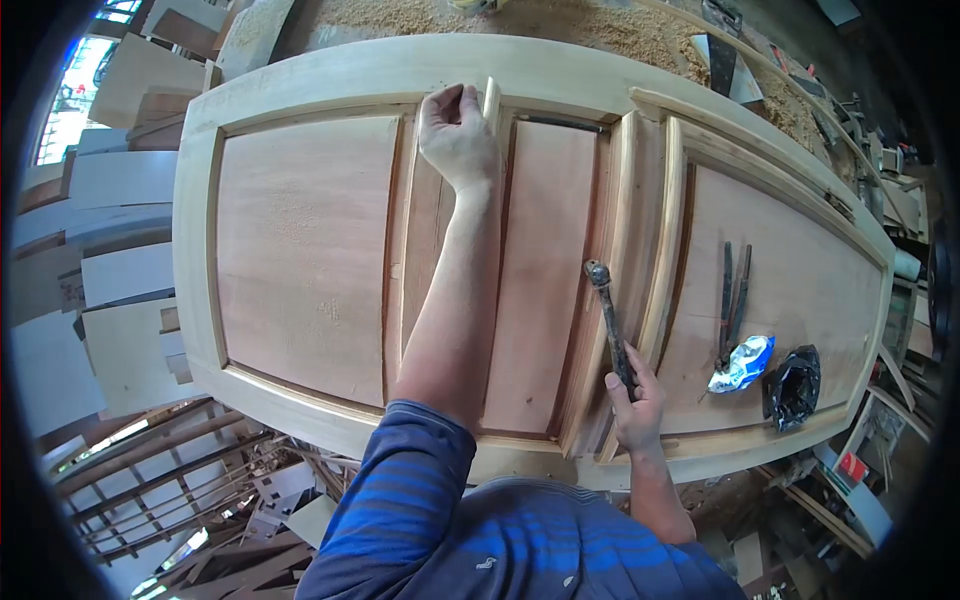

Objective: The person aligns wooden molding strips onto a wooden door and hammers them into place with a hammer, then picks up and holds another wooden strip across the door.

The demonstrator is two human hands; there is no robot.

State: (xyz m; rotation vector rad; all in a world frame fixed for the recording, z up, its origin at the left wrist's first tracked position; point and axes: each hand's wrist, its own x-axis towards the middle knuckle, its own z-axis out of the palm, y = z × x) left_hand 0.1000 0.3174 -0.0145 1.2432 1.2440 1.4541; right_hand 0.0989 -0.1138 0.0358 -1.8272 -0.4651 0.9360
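Observation:
A wooden panelled door lies flat in front of me. My left hand is at its far side, fingers curled together beside a thin wooden moulding strip. What the fingertips hold, if anything, I cannot make out. My right hand grips a hammer by its dark handle. The hammer's head points away from me, over the moulding beside the narrow middle panel. Longer moulding strips frame the panels.
On the right panel lie a pair of dark long-handled pincers, a blue and white packet and a black plastic bag. Sawdust covers the surface beyond the door. Boards and offcuts are stacked at the left.

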